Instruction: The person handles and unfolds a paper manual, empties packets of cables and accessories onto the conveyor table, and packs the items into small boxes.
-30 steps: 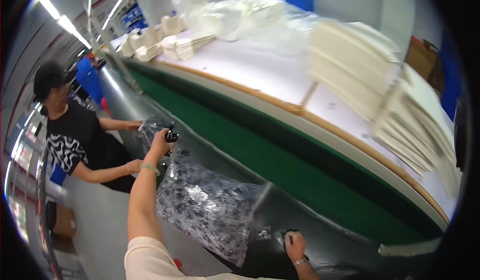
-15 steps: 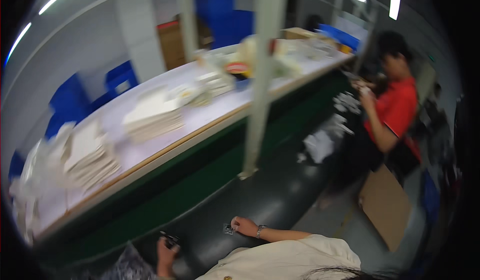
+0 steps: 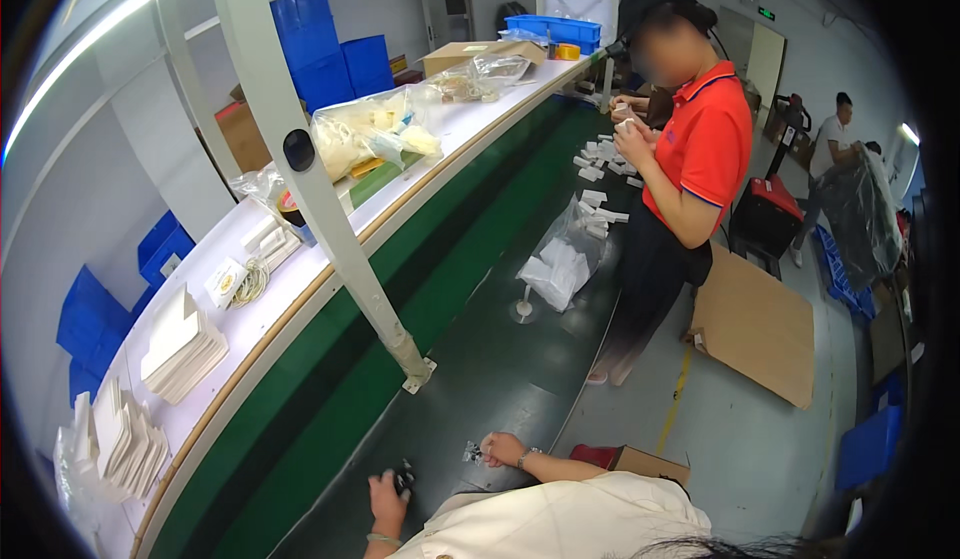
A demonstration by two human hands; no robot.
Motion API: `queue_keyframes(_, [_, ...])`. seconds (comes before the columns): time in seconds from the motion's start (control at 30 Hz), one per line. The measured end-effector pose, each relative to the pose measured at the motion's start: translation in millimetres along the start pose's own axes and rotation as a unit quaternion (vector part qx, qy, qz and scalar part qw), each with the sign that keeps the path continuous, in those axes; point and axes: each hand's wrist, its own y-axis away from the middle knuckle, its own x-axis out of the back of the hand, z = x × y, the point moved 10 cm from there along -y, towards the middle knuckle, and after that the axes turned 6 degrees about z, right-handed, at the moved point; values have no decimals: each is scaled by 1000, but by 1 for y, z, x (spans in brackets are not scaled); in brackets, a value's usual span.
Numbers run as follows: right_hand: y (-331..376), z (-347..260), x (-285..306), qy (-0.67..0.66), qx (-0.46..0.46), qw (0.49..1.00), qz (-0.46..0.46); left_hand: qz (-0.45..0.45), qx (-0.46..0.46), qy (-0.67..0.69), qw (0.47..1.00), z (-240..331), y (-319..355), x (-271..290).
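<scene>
My left hand [image 3: 386,500] is at the near edge of the dark green work surface [image 3: 460,379], its fingers closed around a small black object [image 3: 404,478] whose kind is too small to tell. To its right, my right hand [image 3: 504,449] pinches a small clear plastic bag [image 3: 472,452], which seems to have something dark in it. The bag and the black object are apart. A metal band circles my right wrist, and a bracelet shows on the left one.
A white post [image 3: 330,199] rises from the bench ahead. Beyond it, a raised shelf [image 3: 290,294] carries stacked white sheets [image 3: 185,349] and a bag of pale pieces [image 3: 370,134]. At right, a co-worker in a red shirt [image 3: 705,149] handles small white boxes; cardboard [image 3: 755,324] leans nearby.
My view has swung to the right and steadied, so the co-worker and the white boxes show more clearly. Both hands still hold their things, and the left now appears nearer the right.
</scene>
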Motion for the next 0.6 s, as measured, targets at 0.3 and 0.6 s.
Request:
queue_keyframes(0.3, [-13,0,-2,-58,-79,991,-94,-61,71,-39,995,-13,25,-11])
queue_keyframes(0.6, [-14,3,-2,-83,-100,985,-111,-87,79,-47,992,-14,20,-12])
